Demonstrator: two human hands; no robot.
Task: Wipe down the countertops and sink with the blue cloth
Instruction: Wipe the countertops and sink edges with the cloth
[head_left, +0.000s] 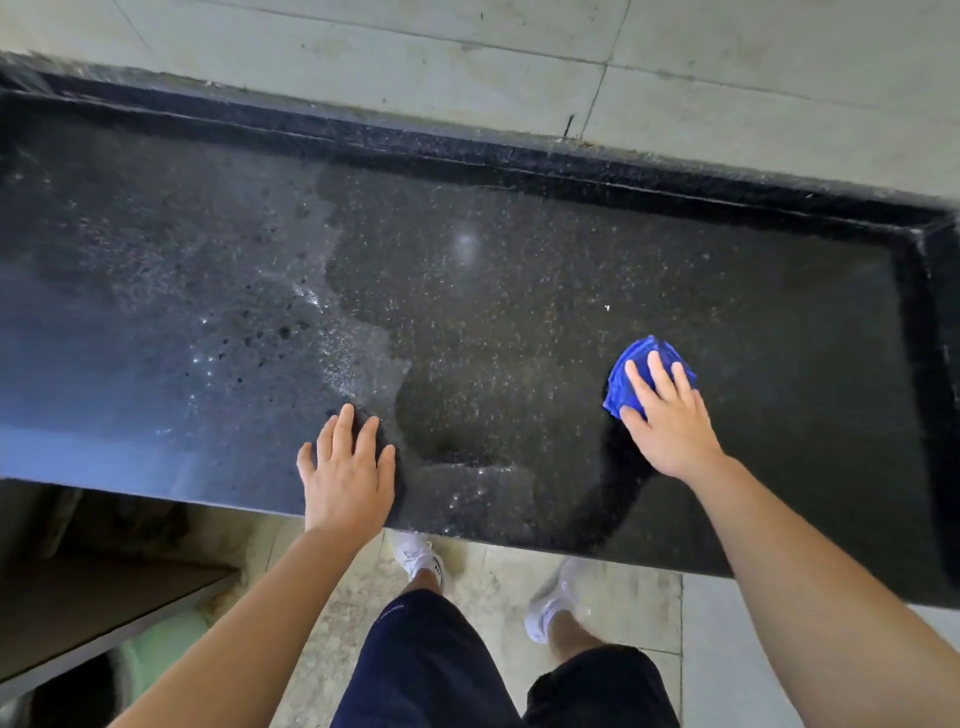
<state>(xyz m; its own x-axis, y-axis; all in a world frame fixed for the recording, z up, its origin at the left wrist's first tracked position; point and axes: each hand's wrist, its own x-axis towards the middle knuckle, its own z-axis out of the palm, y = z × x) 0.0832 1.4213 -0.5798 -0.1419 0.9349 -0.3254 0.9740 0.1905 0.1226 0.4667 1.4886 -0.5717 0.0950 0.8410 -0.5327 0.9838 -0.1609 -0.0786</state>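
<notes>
**Half wiped, sink yet to come**

Standing close to the front edge, on a pale tiled floor (597, 597). Leaning on that edge of the dark speckled surface (519, 291) with the left hand (347, 478), flat and spread, gripping nothing. Pressing the blue cloth (618, 388) onto the right part of the surface with the right hand (667, 421), laid open over the bunched fabric rather than clenched round it (thumb alongside, at the cloth's near edge).

Judging by the look: darker and evenly damp from the middle to the right end, so probably wiped already. Duller and greyish to the left, with droplets and dark specks, so probably untouched.

Further back, along the raised rear lip (467, 150) and the tiled wall (467, 67), no telling whether cleaned. No sight of any sink, so counted as not yet done. Roughly midway through the countertops at best, with the left stretch, the back lip and the sink left.
</notes>
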